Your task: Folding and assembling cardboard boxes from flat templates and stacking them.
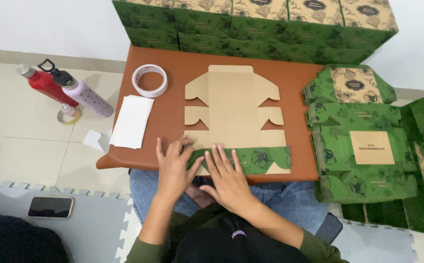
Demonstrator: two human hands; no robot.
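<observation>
Lying under both hands (202, 170): flat carton (234, 112)

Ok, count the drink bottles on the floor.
2, both lying left of the brown table: a red bottle and, touching its right side, a lilac bottle. None looks hidden.

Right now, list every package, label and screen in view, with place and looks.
Flat box blank: table centre, tan, green printed near flap under both hands.
Folded boxes: back row, green, tan lids.
Flat stack: right, green, tan label panel.
Phone: floor mat left, dark screen.
</observation>
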